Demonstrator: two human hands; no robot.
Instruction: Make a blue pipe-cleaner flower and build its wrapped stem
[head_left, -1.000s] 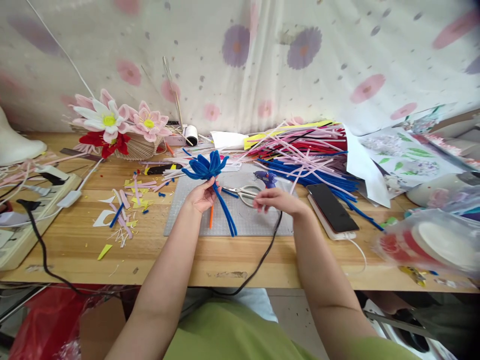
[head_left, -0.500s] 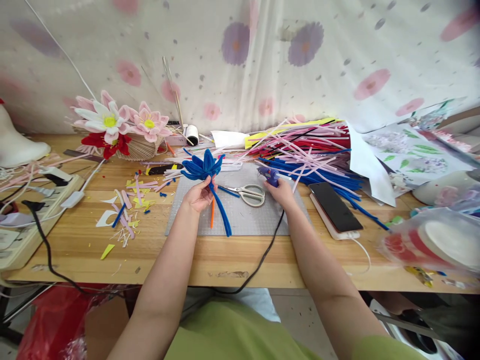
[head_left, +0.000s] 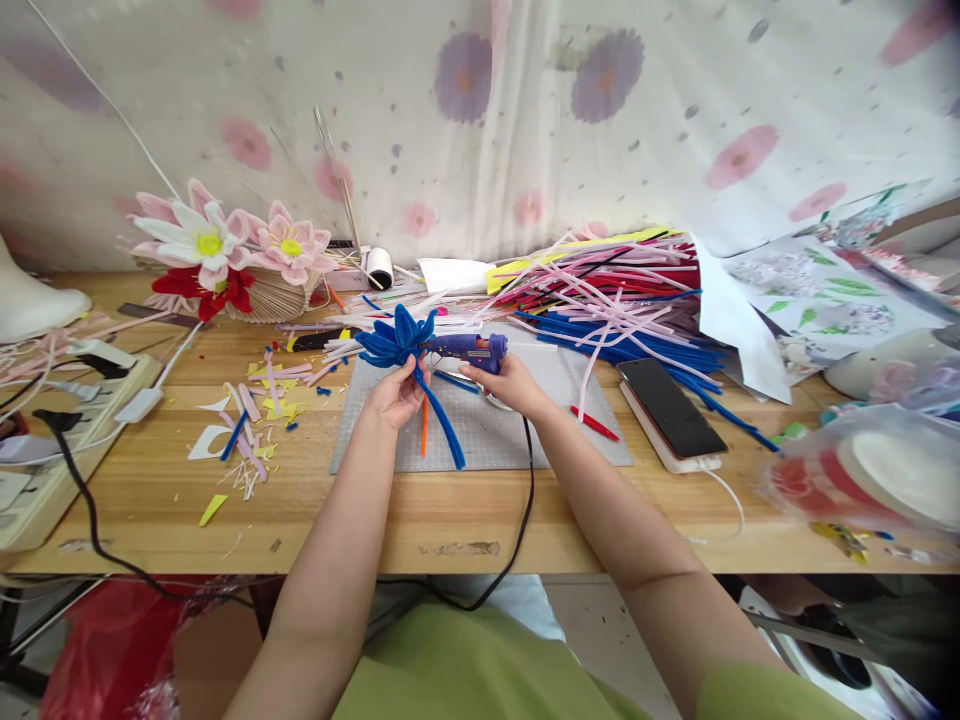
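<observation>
My left hand (head_left: 399,395) is closed around the base of a blue pipe-cleaner flower (head_left: 397,338), whose petals spread above the fingers. Loose blue stems (head_left: 444,425) hang below that hand, beside an orange stick (head_left: 425,425). My right hand (head_left: 511,383) grips a purple glue gun (head_left: 472,349). The gun points left, its nozzle at the flower's right side; whether it touches cannot be made out. Scissors lie on the grey cutting mat, mostly hidden behind my right hand. A red pen (head_left: 595,423) lies on the mat's right part.
Scraps of yellow and pink (head_left: 259,425) litter the table at left, near a power strip (head_left: 90,450). Finished flowers (head_left: 210,245) stand behind. Bundled pipe cleaners (head_left: 600,285) lie at the back right. A phone (head_left: 671,408) rests at right; the gun's black cord (head_left: 529,500) crosses the front edge.
My right hand has brought the glue gun leftward from the mat's right side to the blue flower. The red pen now shows. My left hand holds the flower almost in place.
</observation>
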